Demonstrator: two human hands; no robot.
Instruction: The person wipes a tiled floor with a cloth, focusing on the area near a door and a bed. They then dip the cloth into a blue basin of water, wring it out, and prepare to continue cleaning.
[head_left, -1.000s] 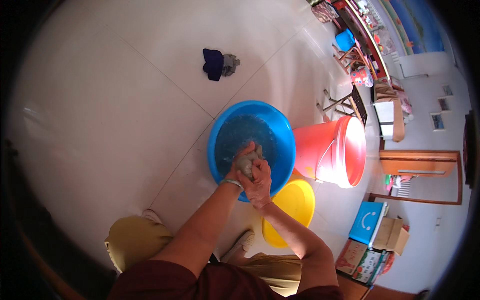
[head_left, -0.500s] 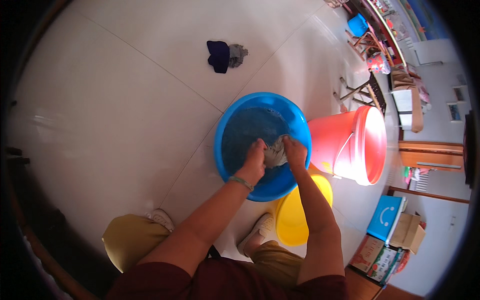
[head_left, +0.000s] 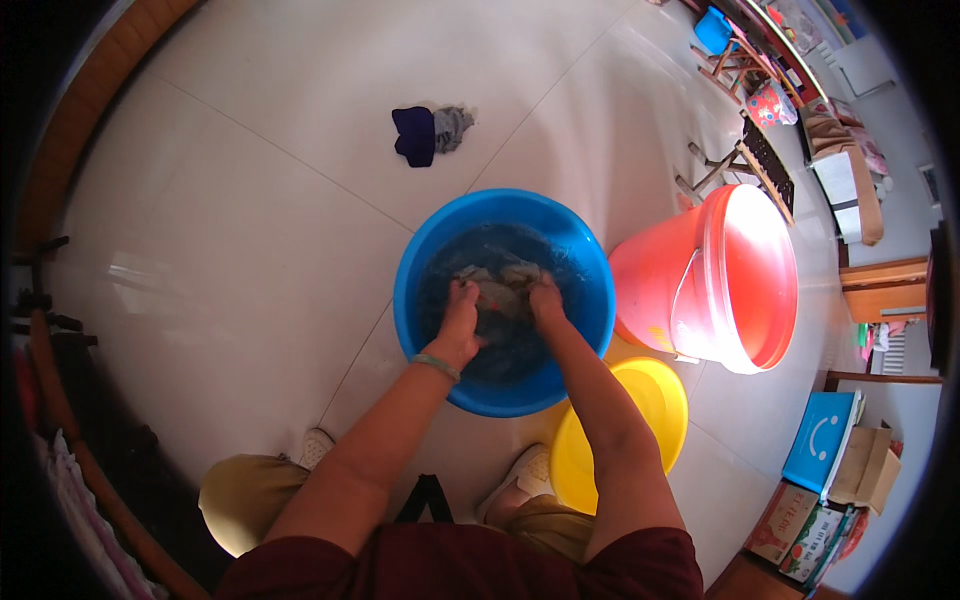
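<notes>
A round blue basin (head_left: 405, 290) of dark, murky water stands on the floor in front of me. Both my hands reach into it, gripping a wet beige-grey cloth (head_left: 497, 296) that lies partly under the surface. My left hand (head_left: 462, 322) has its fingers closed on the cloth's left side; a bracelet circles that wrist. On the opposite side, my right hand (head_left: 546, 302) is closed on the cloth's other end. The cloth's exact kind is hidden by the water and folds.
A large pink bucket (head_left: 655, 280) stands right of the blue basin, beside a yellow basin (head_left: 665, 400). A dark blue and grey cloth bundle (head_left: 416, 137) lies on the tiles beyond. Far right are a folding stool (head_left: 765, 165), a blue box (head_left: 818, 440) and cartons (head_left: 783, 522).
Both hands have lowered the cloth from above the water into it and moved left. The hands are now further apart, with the cloth spread between them. The view has shifted slightly.
</notes>
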